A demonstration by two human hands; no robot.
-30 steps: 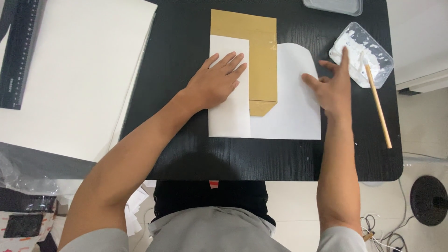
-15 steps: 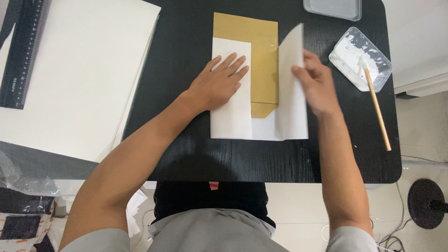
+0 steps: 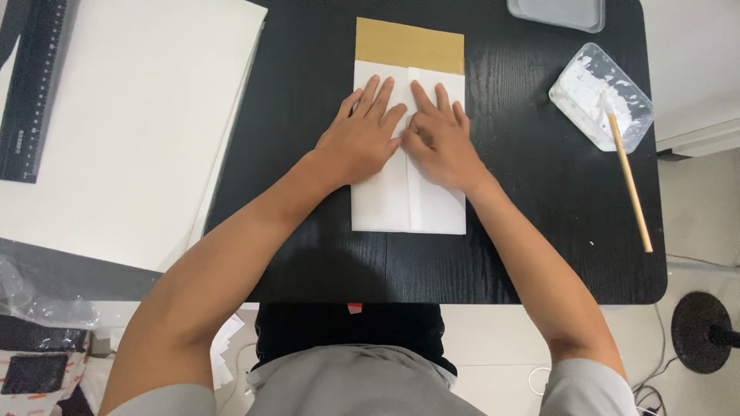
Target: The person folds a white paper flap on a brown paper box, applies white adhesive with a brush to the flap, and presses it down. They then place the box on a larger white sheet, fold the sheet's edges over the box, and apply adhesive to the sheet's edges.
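A white sheet of paper [image 3: 385,208] lies folded over a brown cardboard piece [image 3: 409,45] on the black table [image 3: 524,231]. Both side flaps of the paper meet along a vertical seam down the middle. My left hand [image 3: 361,139] lies flat on the left flap, fingers spread. My right hand [image 3: 438,137] presses flat on the right flap beside it, fingertips near the seam. Only the top strip of the cardboard shows above the paper.
A clear plastic tray of white paste [image 3: 601,96] sits at the right with a wooden-handled brush [image 3: 630,181] resting in it. Another clear tray [image 3: 556,11] is at the top edge. A large white board [image 3: 123,131] and a black ruler [image 3: 27,92] lie left.
My right hand lifted the right paper flap, folded it leftward over the cardboard and now presses it flat. My left hand stayed on the left flap.
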